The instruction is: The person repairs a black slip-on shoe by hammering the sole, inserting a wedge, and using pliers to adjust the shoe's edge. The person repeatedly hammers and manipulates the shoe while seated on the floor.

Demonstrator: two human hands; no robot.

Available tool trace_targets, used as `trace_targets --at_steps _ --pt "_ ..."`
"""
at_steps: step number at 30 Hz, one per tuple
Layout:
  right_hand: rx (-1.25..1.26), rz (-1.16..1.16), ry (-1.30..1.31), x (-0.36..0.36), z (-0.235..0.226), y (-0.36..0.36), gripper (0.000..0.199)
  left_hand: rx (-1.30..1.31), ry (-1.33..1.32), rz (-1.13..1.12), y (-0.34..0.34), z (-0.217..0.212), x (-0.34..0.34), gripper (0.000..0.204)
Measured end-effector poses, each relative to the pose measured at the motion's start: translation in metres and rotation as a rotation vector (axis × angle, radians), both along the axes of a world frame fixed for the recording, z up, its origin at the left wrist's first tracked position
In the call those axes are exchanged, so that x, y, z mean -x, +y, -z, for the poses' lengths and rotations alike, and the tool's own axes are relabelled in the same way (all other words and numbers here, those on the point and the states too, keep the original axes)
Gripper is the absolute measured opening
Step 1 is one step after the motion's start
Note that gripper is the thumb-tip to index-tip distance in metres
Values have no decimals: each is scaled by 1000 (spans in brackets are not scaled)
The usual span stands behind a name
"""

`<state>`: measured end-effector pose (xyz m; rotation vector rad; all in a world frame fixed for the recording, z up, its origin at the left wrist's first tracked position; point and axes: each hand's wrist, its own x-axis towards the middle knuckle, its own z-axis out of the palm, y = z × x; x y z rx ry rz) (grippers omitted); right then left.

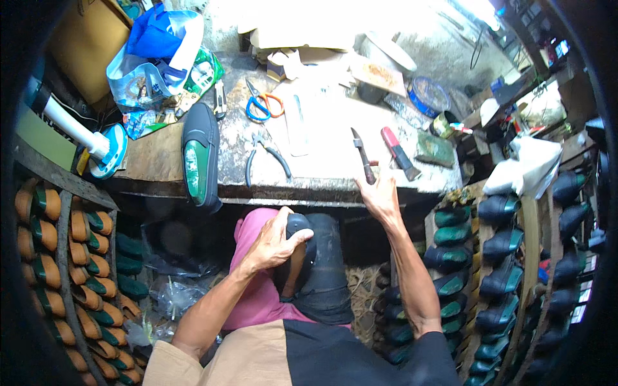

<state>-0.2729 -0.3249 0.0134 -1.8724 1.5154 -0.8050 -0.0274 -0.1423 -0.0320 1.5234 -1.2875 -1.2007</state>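
Note:
My left hand (273, 241) grips the top of a dark shoe on a last (315, 264) that stands upright in my lap. My right hand (380, 193) reaches up to the front edge of the worn workbench (309, 174), its fingers at the wooden handle of a small knife (362, 156) lying on the bench. Whether the fingers have closed on the handle I cannot tell. A red-handled tool (399, 153) lies just right of the knife.
On the bench lie pliers (267, 154), orange-and-blue scissors (262, 103), a green-and-black sole (199, 157), a blue plastic bag (161, 51) and tins (428, 96). Racks of tan-and-green shoes (77, 257) stand at left, dark shoes (502, 257) at right.

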Motion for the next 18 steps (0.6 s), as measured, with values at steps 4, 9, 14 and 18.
trace_targets --at_steps 4,9,14,18 --pt "78 46 68 -19 29 -83 18 105 -22 39 -15 18 3 51" --pt "381 -306 256 -58 39 -180 51 2 1 57 -13 10 6 53" --pt "452 -471 456 -106 53 -240 57 -57 24 47 -12 0 8 57" --pt "440 -553 556 -100 48 -227 56 -55 5 47 -15 1 8 60"
